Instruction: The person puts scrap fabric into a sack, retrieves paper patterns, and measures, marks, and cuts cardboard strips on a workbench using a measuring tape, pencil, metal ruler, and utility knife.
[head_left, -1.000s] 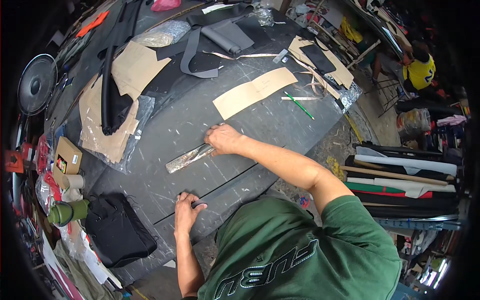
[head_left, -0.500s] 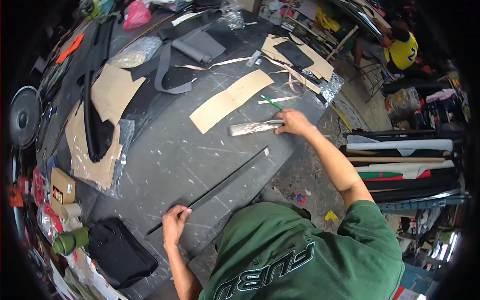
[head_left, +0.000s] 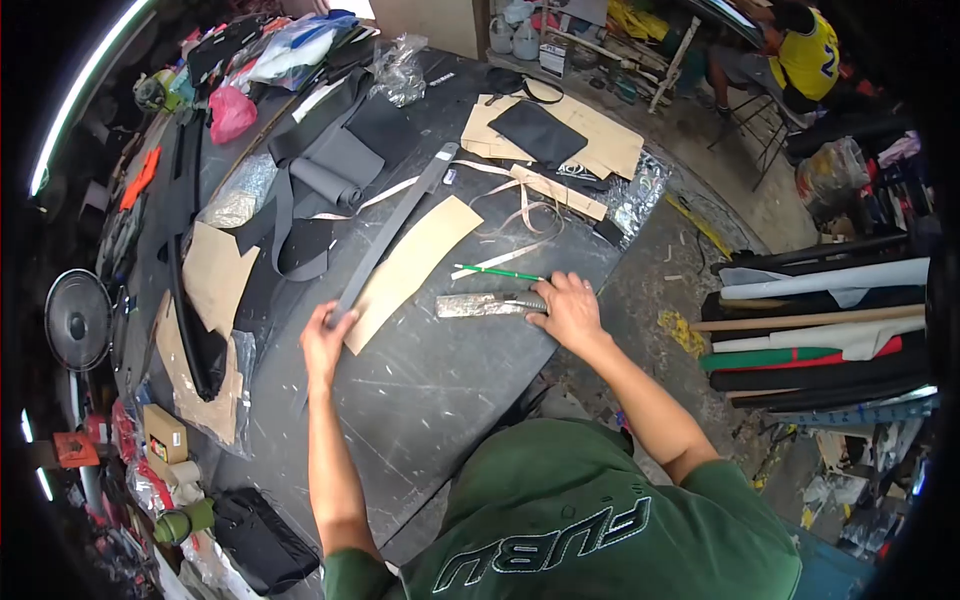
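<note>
My left hand [head_left: 328, 340] is closed on the lower part of a long, dark grey ruler [head_left: 395, 225], which has a rounded end with a hole. The ruler slants away from me along the left side of a tan paper pattern piece [head_left: 420, 268]. My right hand [head_left: 568, 312] has its thumb and fingers around the right end of a flat, silver, tape-wrapped bar [head_left: 480, 305] lying on the table. Just beyond the bar is a green pencil [head_left: 500, 272], its right end close to my right fingertips.
A pale measuring tape [head_left: 525, 205] curls beyond the pattern. Tan sheets [head_left: 615, 150] with a black pouch [head_left: 540, 133] lie at the far right, a grey fabric roll [head_left: 325, 183] at the far left. A black bag [head_left: 262, 540] is near left. A person in yellow [head_left: 808, 60] sits beyond the table.
My left hand has moved up and away, swinging the ruler from the near table area to beside the pattern piece. My right hand stays at the bar's end; the pencil now lies flatter beside it.
</note>
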